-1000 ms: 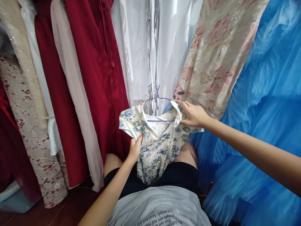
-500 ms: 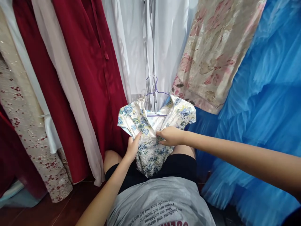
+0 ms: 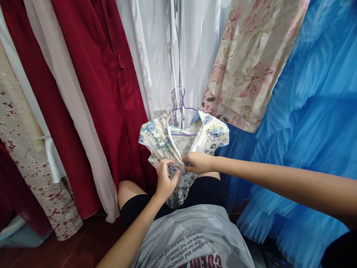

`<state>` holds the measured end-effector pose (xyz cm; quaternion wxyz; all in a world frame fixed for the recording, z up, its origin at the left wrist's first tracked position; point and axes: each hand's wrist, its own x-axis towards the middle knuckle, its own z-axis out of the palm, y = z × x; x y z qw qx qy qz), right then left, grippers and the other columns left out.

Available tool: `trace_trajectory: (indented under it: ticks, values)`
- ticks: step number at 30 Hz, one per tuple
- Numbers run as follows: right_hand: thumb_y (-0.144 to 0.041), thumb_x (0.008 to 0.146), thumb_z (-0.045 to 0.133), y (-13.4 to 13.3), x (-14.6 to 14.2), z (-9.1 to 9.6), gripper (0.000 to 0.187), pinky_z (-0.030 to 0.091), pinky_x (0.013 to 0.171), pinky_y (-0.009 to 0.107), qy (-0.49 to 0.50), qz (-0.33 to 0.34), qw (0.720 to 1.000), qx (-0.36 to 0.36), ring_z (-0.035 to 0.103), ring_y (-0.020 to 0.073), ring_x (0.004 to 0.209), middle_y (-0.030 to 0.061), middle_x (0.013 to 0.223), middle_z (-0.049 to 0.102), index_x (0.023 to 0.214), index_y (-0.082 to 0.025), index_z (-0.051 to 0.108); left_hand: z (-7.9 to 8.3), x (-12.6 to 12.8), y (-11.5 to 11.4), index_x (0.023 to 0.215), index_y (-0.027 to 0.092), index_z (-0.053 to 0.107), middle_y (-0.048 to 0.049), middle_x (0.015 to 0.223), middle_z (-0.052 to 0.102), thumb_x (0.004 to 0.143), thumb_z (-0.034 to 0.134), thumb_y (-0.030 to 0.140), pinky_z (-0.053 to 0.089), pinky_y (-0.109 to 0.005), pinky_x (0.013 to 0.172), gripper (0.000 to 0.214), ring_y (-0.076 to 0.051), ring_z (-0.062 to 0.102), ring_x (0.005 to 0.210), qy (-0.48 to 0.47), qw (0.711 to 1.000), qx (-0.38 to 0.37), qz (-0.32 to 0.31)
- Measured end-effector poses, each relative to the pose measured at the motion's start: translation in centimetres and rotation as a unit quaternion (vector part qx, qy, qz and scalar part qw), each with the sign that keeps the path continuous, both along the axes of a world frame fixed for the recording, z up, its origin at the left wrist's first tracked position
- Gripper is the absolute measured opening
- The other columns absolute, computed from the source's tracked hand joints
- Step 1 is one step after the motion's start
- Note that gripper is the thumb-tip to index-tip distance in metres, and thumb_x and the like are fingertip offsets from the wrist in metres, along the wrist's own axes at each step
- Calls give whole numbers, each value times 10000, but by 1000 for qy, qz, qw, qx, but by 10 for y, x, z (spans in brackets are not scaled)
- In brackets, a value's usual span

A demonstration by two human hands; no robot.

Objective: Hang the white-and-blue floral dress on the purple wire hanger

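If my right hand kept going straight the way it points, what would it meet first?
Your right hand touches the blue-floral garment; beyond that, probably your left hand, though depth is unclear.

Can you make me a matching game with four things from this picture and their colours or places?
1. hanger
2. tulle dress
3. T-shirt
4. floral garment

A. blue, ruffled
B. pinched by the right hand
C. grey with printed words
D. purple

Right pairs: 1-D, 2-A, 3-C, 4-B
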<state>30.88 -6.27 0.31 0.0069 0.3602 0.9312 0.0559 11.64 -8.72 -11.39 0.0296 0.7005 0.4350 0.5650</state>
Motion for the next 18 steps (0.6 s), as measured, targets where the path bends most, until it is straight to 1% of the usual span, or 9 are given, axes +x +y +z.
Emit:
trace_trajectory:
  ticks: [2, 4, 6, 9, 13, 15, 18]
  values:
    - [-312, 934, 545, -1, 0, 1, 240, 395, 600, 272, -3, 10, 1000, 7, 709, 230, 783, 96, 869, 778, 1001, -167, 723, -2, 10, -2, 998, 231, 555, -77, 1048, 626, 864, 687, 317, 437, -393, 957, 207, -277, 583, 1065, 78, 995, -40, -50]
    - [-316, 948, 531, -2, 2, 1, 245, 388, 599, 270, -9, 18, 1000, 18, 711, 225, 773, 90, 865, 778, 989, -174, 727, 0, 17, 0, 912, 223, 556, -61, 947, 650, 892, 649, 306, 451, -372, 889, 127, -258, 613, 969, 108, 989, -70, -66]
    - [-313, 953, 531, -3, 5, 2, 242, 380, 599, 271, -17, 24, 999, 34, 715, 227, 772, 94, 867, 779, 983, -176, 727, 3, 20, 3, 870, 216, 555, -51, 889, 660, 913, 599, 257, 447, -357, 855, 74, -244, 623, 915, 121, 987, -81, -68]
    - [-287, 960, 521, -5, 8, 1, 239, 363, 595, 282, -31, 25, 997, 66, 720, 243, 759, 119, 839, 775, 981, -154, 719, 10, 22, 4, 831, 210, 554, -38, 813, 658, 886, 600, 207, 436, -337, 806, 71, -230, 626, 836, 141, 984, -91, -65]
    - [-229, 982, 463, -4, 10, -4, 254, 328, 563, 302, -49, 27, 993, 109, 719, 261, 711, 142, 794, 759, 1028, -104, 680, 14, 25, 1, 819, 210, 552, -15, 720, 651, 864, 602, 189, 418, -293, 681, 71, -195, 629, 700, 156, 978, -122, -61]
    - [-209, 985, 447, -3, 10, -7, 250, 311, 551, 309, -58, 33, 990, 122, 717, 260, 697, 139, 787, 754, 1021, -96, 667, 14, 27, -1, 832, 211, 554, -13, 714, 663, 866, 596, 190, 414, -276, 642, 58, -186, 642, 680, 156, 976, -138, -55]
    - [-210, 980, 458, 0, 11, -10, 233, 292, 541, 313, -72, 43, 987, 135, 715, 253, 682, 133, 765, 750, 985, -98, 663, 14, 28, -2, 861, 212, 555, -9, 726, 681, 871, 591, 197, 431, -258, 641, 41, -176, 665, 693, 165, 972, -159, -49]
